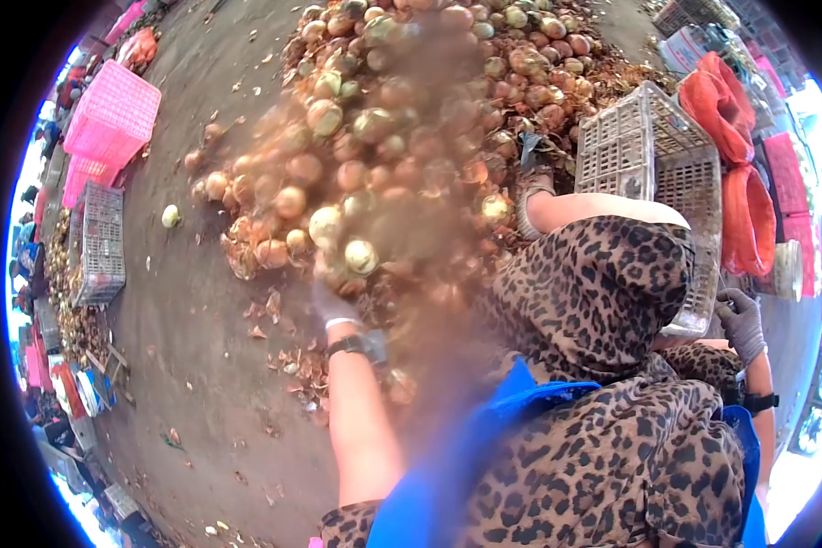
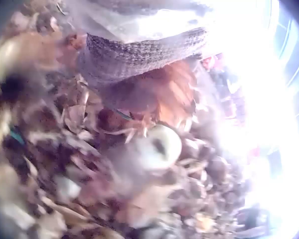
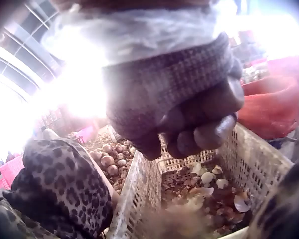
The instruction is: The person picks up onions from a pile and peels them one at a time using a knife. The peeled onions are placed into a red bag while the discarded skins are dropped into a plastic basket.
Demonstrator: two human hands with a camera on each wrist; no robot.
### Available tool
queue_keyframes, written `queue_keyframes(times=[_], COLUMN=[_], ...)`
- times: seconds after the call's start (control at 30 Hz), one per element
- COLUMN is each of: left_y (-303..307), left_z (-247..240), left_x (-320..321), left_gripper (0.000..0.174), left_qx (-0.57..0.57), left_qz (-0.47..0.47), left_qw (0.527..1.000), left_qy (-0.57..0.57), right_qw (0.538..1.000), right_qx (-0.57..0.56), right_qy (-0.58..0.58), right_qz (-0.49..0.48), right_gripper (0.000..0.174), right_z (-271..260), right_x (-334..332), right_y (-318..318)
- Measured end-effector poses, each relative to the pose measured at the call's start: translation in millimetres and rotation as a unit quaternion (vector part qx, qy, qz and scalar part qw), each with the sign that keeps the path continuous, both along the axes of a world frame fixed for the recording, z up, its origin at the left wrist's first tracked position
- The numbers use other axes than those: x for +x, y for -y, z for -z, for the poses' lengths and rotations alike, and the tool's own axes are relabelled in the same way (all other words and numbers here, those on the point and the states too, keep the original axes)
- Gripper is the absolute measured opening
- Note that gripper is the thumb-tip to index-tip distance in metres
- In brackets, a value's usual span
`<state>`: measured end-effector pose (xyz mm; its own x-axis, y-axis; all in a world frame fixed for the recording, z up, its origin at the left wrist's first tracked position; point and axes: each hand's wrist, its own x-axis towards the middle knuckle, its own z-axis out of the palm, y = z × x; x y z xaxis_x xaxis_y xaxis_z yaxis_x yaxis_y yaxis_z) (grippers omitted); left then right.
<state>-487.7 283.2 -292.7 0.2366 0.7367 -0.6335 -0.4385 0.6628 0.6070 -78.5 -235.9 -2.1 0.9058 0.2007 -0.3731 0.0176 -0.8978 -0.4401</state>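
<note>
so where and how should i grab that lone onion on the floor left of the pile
Probably around its sides, from above: the onion looks round and sits apart on the floor, leaving room for fingers all round.

Floor [image 1: 210, 365]: grey-brown | onion pile [image 1: 365, 137] | scattered dry skins [image 1: 265, 320] | lone pale onion [image 1: 171, 216] | slatted crate [image 1: 616, 151] beside pile

Head view from above, facing down, wrist views close, head and right-wrist sharing crate [image 1: 616, 151]

crate [image 1: 612, 151]: rough plastic | clothing [image 1: 603, 283]: matt cloth | glove cuff [image 3: 164, 79]: ribbed knit | onion skins [image 2: 174, 97]: papery
</note>
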Motion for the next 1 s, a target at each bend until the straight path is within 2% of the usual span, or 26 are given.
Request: queue_keyframes(times=[0.07,0.13,0.2,0.3,0.33,0.4,0.47,0.53,0.57,0.6,0.63,0.7,0.77,0.87,0.93,1.0], left_y=[-11.0,4.5,45.5,127.5,143.1,146.1,132.8,139.9,146.4,162.6,177.6,192.7,187.7,160.3,138.2,114.2], left_z=[-60.2,-109.8,-143.7,-155.4,-151.9,-150.8,-147.1,-51.7,-28.8,-35.7,-34.9,-12.1,8.3,15.7,2.3,-26.0], left_x=[59.3,144.5,231.7,345.0,365.0,362.8,313.6,265.2,230.3,202.2,176.9,141.5,124.9,117.9,121.8,137.0], left_gripper=[0.041,0.046,0.052,0.063,0.067,0.074,0.057,0.041,0.039,0.032,0.032,0.031,0.031,0.030,0.030,0.029], left_qx=[-0.018,0.019,0.078,0.203,0.256,0.362,0.409,0.505,0.538,0.489,0.458,0.439,0.427,0.404,0.393,0.382], left_qz=[0.104,0.220,0.314,0.415,0.426,0.404,0.382,0.382,0.448,0.564,0.640,0.666,0.664,0.637,0.596,0.542], left_qw=[0.981,0.944,0.900,0.836,0.828,0.833,0.814,0.698,0.587,0.495,0.424,0.384,0.382,0.435,0.509,0.611], left_qy=[0.161,0.245,0.294,0.295,0.259,0.112,-0.158,-0.333,-0.407,-0.445,-0.448,-0.465,-0.480,-0.492,-0.480,-0.432], right_qw=[1.000,0.999,0.999,0.998,0.996,0.998,0.998,0.996,0.994,0.996,0.997,0.999,0.999,0.999,0.998,0.995], right_qx=[-0.005,-0.005,0.003,0.052,0.050,0.052,0.040,0.033,0.031,0.034,0.036,0.038,0.044,0.041,0.050,0.097], right_qy=[0.009,0.015,0.008,0.019,0.040,0.036,0.042,0.079,0.097,0.080,0.064,0.034,0.023,0.018,0.004,0.031], right_qz=[-0.018,-0.043,-0.038,-0.043,-0.059,-0.025,0.004,-0.028,-0.046,-0.038,-0.029,-0.009,0.001,-0.002,0.025,-0.009], right_gripper=[0.018,0.018,0.018,0.018,0.019,0.019,0.019,0.019,0.019,0.019,0.020,0.020,0.021,0.021,0.020,0.017], right_z=[13.2,19.8,18.8,27.3,26.4,14.3,8.3,20.3,26.7,31.3,32.5,34.3,34.0,26.5,9.5,18.4], right_x=[6.5,9.9,2.5,8.2,9.2,4.2,3.9,12.4,17.3,19.5,20.5,21.9,22.4,16.3,8.1,15.8], right_y=[16.4,21.4,14.0,29.7,37.3,43.0,54.4,84.7,93.8,95.9,95.7,95.1,82.2,71.3,51.9,67.6])
